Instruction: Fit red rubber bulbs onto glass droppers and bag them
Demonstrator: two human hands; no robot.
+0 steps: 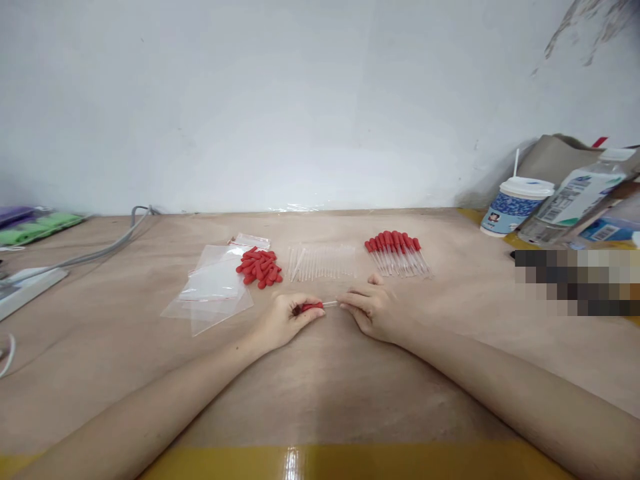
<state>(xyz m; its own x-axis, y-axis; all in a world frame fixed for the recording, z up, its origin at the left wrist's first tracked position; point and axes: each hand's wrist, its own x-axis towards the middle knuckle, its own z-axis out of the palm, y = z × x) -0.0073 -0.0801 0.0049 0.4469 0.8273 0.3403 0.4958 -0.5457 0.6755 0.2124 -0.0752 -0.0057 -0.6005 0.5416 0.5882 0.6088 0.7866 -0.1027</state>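
My left hand [295, 315] pinches a red rubber dropper bulb [313, 307] between thumb and fingers. From the bulb's right end runs a clear glass tube [331, 304], whose far end my right hand [373, 310] grips with its fingertips. Whether the tube is inside the bulb or only touching it, I cannot tell. Beyond my left hand lies a pile of loose red bulbs [260, 268]. A row of clear tubes [323, 262] lies behind both hands. Droppers with red bulbs on clear tubes [399, 252] are fanned out beyond my right hand.
Clear plastic bags [213, 283] lie left of the loose bulbs. A grey cable [107, 250] runs to a white power strip [33, 287] at the left. On the right stand a lidded paper cup with a straw [515, 207] and a plastic bottle [575, 197]. A wall closes the back.
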